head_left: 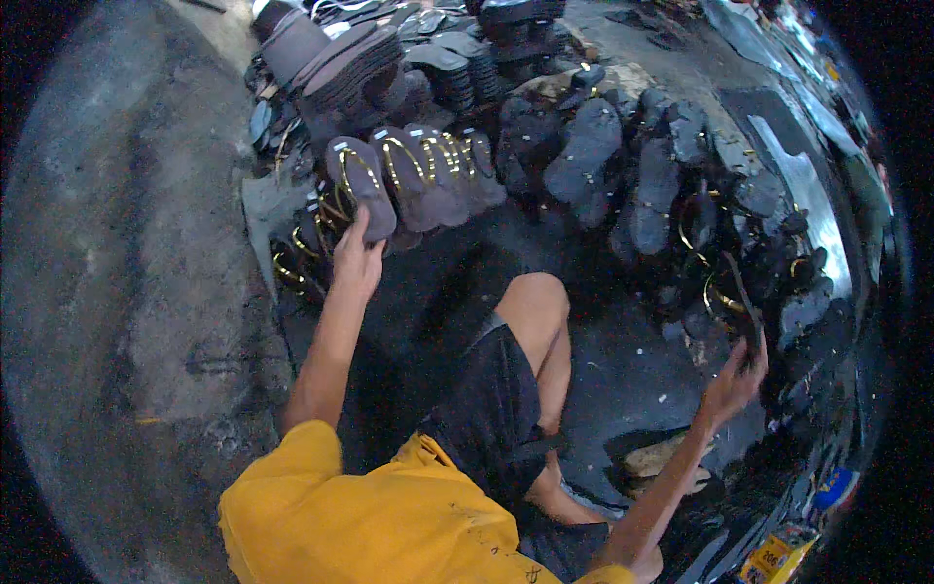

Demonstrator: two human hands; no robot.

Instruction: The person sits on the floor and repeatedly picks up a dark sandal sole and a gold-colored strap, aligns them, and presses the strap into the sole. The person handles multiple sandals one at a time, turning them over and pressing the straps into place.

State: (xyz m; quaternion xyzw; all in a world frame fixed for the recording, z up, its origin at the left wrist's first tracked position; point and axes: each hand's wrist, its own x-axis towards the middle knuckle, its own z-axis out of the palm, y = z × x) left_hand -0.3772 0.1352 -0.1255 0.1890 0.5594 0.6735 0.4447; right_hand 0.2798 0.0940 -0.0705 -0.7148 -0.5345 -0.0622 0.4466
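Pinching the near end of a grey-brown sandal (pixel 367 177), the left hand (pixel 358 265) has its fingers (pixel 363 222) closed against the sole, and that sandal stands tilted up with its gold strap facing the camera! Over on the right, the other hand (pixel 732 386) is closed around the lower end of a dark sandal (pixel 744 292), turned nearly edge-on, a gold strap looping out to its left; the fingertips there are blurred, so their exact placing is hard to call. Just beside the left hand's sandal, on its right, leans a row of matching sandals (pixel 436 200), gold straps up, overlapping one another like cards, while more gold-strapped pairs (pixel 304 245) crowd its left side in shadow. Move out and it gets busy: behind the row rise tall stacks of soles (pixel 355 66), grey and dark, layer on layer, and to the right spreads a jumble of dark soles (pixel 586 146), reaching all the way round toward the right hand. Between the two arms comes a bare knee (pixel 535 297), bent up above dark shorts (pixel 484 389), with a yellow shirt (pixel 375 521) filling the lower edge. Bare grey floor (pixel 185 292) runs down the left, and out at the lower right rim sit a yellow box (pixel 778 555) and a small blue item (pixel 835 489).
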